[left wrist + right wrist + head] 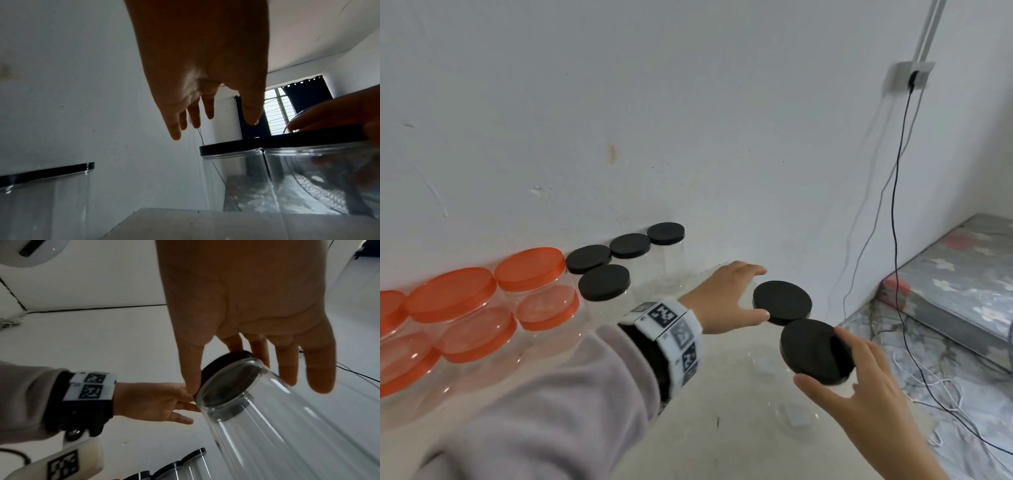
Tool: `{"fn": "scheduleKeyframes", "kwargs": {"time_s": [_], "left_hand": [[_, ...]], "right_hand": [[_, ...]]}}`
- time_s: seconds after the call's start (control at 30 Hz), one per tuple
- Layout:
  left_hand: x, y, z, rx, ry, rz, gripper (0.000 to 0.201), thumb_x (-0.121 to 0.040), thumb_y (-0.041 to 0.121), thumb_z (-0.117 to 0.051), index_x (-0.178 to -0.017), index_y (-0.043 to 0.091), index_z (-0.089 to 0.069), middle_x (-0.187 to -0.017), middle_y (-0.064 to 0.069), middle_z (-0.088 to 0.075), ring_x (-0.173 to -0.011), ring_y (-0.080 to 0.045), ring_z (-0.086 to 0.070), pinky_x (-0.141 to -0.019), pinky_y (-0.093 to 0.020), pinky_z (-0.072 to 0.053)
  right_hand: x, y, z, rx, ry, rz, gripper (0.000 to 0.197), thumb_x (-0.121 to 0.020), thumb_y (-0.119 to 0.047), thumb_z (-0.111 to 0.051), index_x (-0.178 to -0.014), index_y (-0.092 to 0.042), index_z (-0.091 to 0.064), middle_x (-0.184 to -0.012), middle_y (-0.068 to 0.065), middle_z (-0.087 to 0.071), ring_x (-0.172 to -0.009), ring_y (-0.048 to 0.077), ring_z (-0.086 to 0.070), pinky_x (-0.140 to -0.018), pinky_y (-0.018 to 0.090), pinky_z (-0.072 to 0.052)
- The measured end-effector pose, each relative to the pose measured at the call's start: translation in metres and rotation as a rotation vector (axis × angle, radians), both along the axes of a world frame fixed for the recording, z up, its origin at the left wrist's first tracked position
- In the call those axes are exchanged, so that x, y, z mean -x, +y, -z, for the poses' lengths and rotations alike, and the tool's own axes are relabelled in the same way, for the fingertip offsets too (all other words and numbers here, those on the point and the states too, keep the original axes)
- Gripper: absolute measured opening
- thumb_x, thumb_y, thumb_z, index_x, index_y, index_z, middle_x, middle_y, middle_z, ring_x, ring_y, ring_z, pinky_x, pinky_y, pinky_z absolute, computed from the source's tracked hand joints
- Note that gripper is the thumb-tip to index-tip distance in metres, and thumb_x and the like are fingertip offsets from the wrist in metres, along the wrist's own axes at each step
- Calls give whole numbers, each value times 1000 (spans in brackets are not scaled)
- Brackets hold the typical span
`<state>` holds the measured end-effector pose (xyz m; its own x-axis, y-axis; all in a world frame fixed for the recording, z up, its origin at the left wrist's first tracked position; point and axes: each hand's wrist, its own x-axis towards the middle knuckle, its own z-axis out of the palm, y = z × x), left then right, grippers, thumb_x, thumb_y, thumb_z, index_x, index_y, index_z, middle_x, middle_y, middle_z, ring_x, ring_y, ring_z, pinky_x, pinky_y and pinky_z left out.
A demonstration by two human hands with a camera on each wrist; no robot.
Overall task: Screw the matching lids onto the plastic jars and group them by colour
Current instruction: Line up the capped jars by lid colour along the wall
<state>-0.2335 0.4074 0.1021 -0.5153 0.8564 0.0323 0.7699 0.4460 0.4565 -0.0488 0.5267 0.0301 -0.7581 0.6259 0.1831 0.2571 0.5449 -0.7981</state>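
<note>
Two black-lidded jars sit at the right end of the surface we work on, their lids touching edge to edge. Our left hand (726,298) reaches toward the farther black-lidded jar (782,302); the thumb tip meets the lid's near edge and the fingers stretch out straight past its far side, spread and relaxed rather than wrapped round anything. In the left wrist view those fingers (174,128) hang loose above and to the left of the lid, so we would call this hand spread, at most touching.

Our right hand (859,394) has the nearer black-lidded jar (816,349). The thumb presses the lid's near rim and the fingers curve over its right side. In the right wrist view the thumb and at least one finger pinch the black lid while the clear body tilts away below; whether the remaining fingers also bear on the jar we cannot tell, since the clear wall blurs them.

Left of these, against the white wall (619,102), stands a group of four more black-lidded jars (604,281), three in a row at the back and one in front. Farther left are the orange-lidded jars (450,294), close together in two rows, reaching past the frame's left edge. A grey sleeve (534,404) and a marker-patterned wristband (671,325) cover our left forearm. At far right a black cable (893,205) drops from a wall socket (909,77) toward a patterned mattress (962,281).
</note>
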Motion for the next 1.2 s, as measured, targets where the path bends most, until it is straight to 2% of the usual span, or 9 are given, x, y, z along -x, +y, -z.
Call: {"fn": "scheduleKeyframes", "kwargs": {"time_s": [0.13, 0.2, 0.43, 0.5, 0.6, 0.77, 0.87, 0.97, 1.2], "left_hand": [[-1, 27, -6, 158, -23, 50, 73, -90, 26, -61, -151, 21, -22, -155, 3, -22, -142, -15, -20, -112, -28, -21], [1, 34, -7, 213, -46, 51, 78, -88, 27, -64, -151, 21, -19, -155, 2, -22, -141, -17, -24, -111, -30, -26], [4, 45, 9, 180, -91, 0, 87, -83, 38, -70, -151, 18, -20, -150, 0, -29, -133, -19, -36, -103, -27, -33], [6, 44, 11, 160, -90, -40, 89, -81, 41, -72, -150, 18, -21, -147, 0, -29, -132, -19, -37, -105, -30, -36], [16, 36, 9, 179, -60, -126, 87, -76, 45, -74, -144, 16, -30, -137, -1, -33, -125, -21, -41, -103, -38, -42], [49, 3, -4, 186, -6, -270, 74, -72, 50, -74, -129, 15, -43, -121, 0, -37, -106, -18, -48, -91, -33, -47], [72, -21, -12, 175, 21, -380, 67, -71, 53, -73, -120, 14, -49, -120, 0, -38, -101, -17, -49, -89, -33, -47], [90, -41, -15, 108, 25, -513, 68, -70, 53, -74, -119, 12, -51, -122, -2, -40, -101, -17, -48, -84, -28, -42], [107, -65, -3, 71, 6, -676, 72, -69, 53, -76, -120, 9, -50, -121, -6, -43, -102, -22, -53, -91, -35, -47]], "right_hand": [[-3, 5, 5, 37, 27, 32, 84, -68, -22, -85, -140, -18, -42, -126, -5, -43, -111, 14, -49, -93, 36, -46], [-6, 11, 6, 51, 34, 55, 90, -65, -20, -87, -142, -16, -40, -125, -5, -43, -111, 15, -50, -87, 35, -48], [-6, 34, 0, 71, 99, 112, 91, -68, -22, -85, -145, -14, -37, -129, -3, -41, -110, 17, -49, -82, 27, -44], [0, 36, -1, 58, 101, 111, 89, -69, -24, -84, -145, -15, -37, -126, -6, -40, -108, 17, -51, -74, 19, -39], [15, 38, -1, 37, 119, 99, 86, -70, -25, -84, -143, -15, -40, -120, -10, -40, -106, 11, -45, -75, 21, -36], [62, 37, -4, 40, 144, 10, 85, -73, -28, -82, -144, -15, -38, -120, -12, -38, -108, 9, -45, -87, 25, -34], [102, 30, -7, 41, 161, -77, 83, -75, -30, -80, -144, -15, -37, -121, -13, -38, -106, 6, -44, -82, 14, -33], [147, 23, -9, 41, 164, -156, 79, -75, -29, -80, -142, -16, -40, -121, -12, -38, -104, 4, -43, -72, 2, -34], [234, 6, -11, 32, 164, -315, 65, -76, -22, -78, -134, -17, -49, -124, -6, -41, -101, 5, -45, -69, -5, -34]]}}
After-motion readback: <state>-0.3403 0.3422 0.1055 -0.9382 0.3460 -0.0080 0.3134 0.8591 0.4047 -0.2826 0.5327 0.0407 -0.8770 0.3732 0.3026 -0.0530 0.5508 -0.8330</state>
